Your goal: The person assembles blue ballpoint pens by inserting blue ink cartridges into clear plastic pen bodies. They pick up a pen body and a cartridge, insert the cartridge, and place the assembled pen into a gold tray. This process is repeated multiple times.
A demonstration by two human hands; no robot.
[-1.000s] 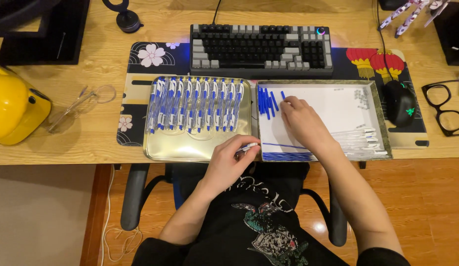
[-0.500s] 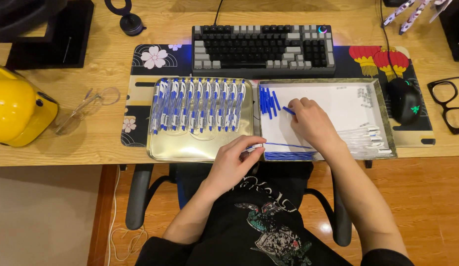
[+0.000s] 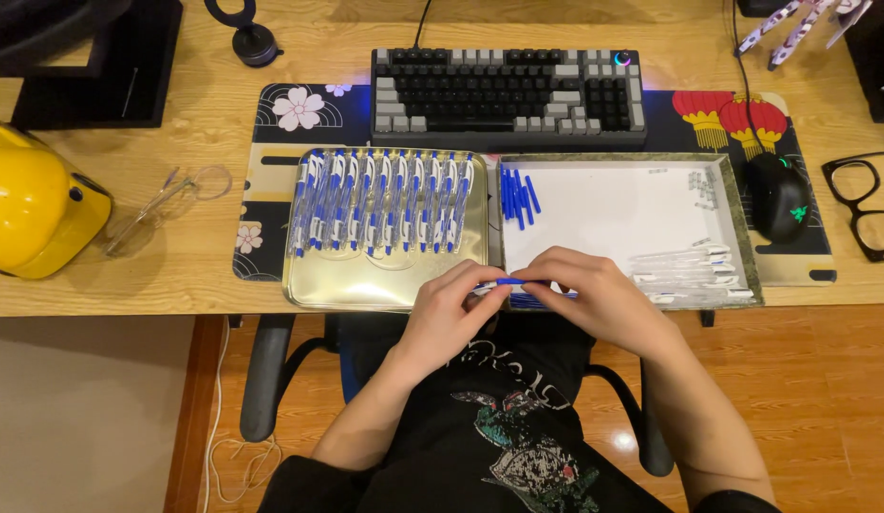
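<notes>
left hand (image 3: 450,306) + right hand (image 3: 594,294) pinch one blue pen part (image 3: 509,281) between them | over tray seam, so finished pens (image 3: 385,201) and loose blue caps (image 3: 518,197) stay within reach

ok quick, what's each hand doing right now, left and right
Left hand: closed on one end of the blue pen part.
Right hand: closed on the other end of the same part.

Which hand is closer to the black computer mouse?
Right. The right hand is at the white tray's front edge, below-left of the black mouse; the left hand is farther left.
</notes>
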